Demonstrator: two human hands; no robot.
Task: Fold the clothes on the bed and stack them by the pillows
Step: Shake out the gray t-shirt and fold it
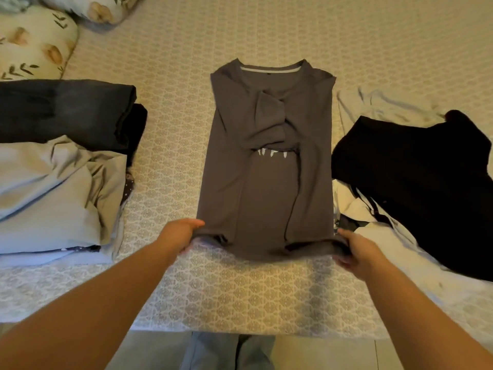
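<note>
While gripping shirt (266, 161) hem (both corners): hands (181, 236).

fingertips of both hands hidden under the grey shirt (266, 188) hem; pillows (34, 41) cut off.

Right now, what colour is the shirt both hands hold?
Grey-brown shirt, with a small white print; head view.

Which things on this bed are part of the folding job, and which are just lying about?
Part of the job: grey shirt, gripped at its hem by left hand and right hand; folded stack; unfolded black garment; pillows.
Lying about: patterned bedsheet.
</note>
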